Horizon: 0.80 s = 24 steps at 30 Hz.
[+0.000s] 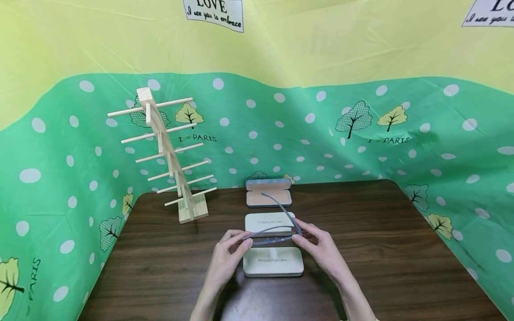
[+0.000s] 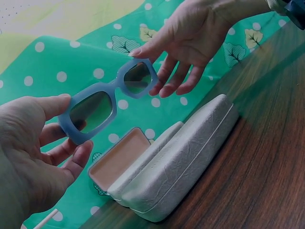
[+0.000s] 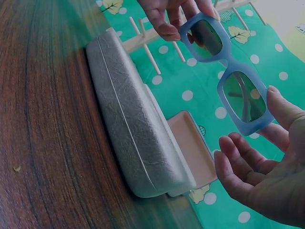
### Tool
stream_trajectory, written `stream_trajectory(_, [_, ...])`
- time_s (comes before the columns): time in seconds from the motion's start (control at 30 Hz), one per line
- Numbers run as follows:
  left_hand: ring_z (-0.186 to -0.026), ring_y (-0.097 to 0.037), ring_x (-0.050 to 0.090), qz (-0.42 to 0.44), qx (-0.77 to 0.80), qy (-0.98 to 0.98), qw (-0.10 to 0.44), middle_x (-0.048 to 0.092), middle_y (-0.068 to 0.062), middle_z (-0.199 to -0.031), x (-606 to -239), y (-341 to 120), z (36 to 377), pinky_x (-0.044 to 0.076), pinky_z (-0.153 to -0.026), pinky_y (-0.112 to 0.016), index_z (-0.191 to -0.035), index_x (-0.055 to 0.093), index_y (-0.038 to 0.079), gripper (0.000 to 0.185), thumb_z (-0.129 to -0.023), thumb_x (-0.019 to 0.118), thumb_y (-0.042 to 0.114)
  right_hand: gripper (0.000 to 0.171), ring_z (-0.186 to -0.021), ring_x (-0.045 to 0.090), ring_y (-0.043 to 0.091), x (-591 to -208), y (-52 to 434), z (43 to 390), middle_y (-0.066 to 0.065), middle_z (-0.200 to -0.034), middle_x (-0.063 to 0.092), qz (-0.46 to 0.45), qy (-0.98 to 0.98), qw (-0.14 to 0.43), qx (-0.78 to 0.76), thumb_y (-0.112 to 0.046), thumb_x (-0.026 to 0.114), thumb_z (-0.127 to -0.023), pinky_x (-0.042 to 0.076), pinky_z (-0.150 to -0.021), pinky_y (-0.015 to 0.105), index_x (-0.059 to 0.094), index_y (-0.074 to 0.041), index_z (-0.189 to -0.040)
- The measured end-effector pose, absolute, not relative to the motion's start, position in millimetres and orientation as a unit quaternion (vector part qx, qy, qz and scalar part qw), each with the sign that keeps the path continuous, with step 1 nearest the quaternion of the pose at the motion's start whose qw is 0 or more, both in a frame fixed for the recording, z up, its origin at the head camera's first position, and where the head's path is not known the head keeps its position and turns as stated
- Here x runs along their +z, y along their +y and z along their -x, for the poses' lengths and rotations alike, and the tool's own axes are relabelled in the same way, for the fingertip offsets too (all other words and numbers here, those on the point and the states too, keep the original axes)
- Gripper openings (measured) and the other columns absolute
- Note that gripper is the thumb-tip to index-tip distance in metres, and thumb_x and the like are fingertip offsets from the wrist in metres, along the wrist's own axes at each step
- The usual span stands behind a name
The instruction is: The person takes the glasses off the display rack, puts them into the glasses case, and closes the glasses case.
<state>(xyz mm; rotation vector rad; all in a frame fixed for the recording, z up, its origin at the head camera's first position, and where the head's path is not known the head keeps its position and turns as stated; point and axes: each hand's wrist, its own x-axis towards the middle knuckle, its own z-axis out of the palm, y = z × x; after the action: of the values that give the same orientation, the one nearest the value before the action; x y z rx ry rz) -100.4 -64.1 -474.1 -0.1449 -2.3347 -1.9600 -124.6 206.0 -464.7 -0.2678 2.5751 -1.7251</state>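
Note:
Blue-framed sunglasses (image 2: 114, 86) with dark lenses hang in the air between both hands, their temples spread and pointing away from the person. My left hand (image 1: 227, 255) pinches one end of the frame between thumb and fingers. The other end is pinched by my right hand (image 1: 319, 245). Below the sunglasses lies a closed white glasses case (image 1: 273, 262) with small lettering. Just behind it is a second closed white case (image 1: 257, 218), partly covered by the sunglasses. At the back, a grey-blue case (image 1: 268, 199) stands open, its pinkish lining showing.
A wooden rack (image 1: 176, 169) with several pairs of pegs rises at the back left of the dark wooden table (image 1: 401, 249). Behind the table hangs a green and yellow patterned cloth (image 1: 305, 116).

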Motion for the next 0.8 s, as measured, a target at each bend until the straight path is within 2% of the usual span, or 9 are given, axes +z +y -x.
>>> stream_trajectory(0.37, [-0.096,-0.005,0.067,0.057,-0.628,-0.775,0.046,0.069,-0.007,-0.116,-475.2,-64.2,101.2,0.054,-0.084,-0.019,-0.115,0.079,0.015,0.021,-0.097,0.072,0.023,0.038,-0.103,0.062,0.012,-463.1,205.5,123.1,0.017,-0.122,0.07,0.089,0.823,0.033,-0.56,-0.027,0.07,-0.098,0.052,-0.088,0.024,0.069,-0.018,-0.135])
stream_trajectory(0.8, [-0.095,-0.002,0.066,0.058,-0.638,-0.766,0.057,0.07,-0.007,-0.113,-476.0,-63.8,101.7,0.053,-0.084,-0.017,-0.112,0.079,0.014,0.018,-0.096,0.073,0.018,0.034,-0.104,0.063,0.007,-464.8,206.9,122.8,0.016,-0.122,0.069,0.119,0.816,0.023,-0.566,-0.023,0.069,-0.099,0.053,-0.088,0.021,0.07,-0.016,-0.132])
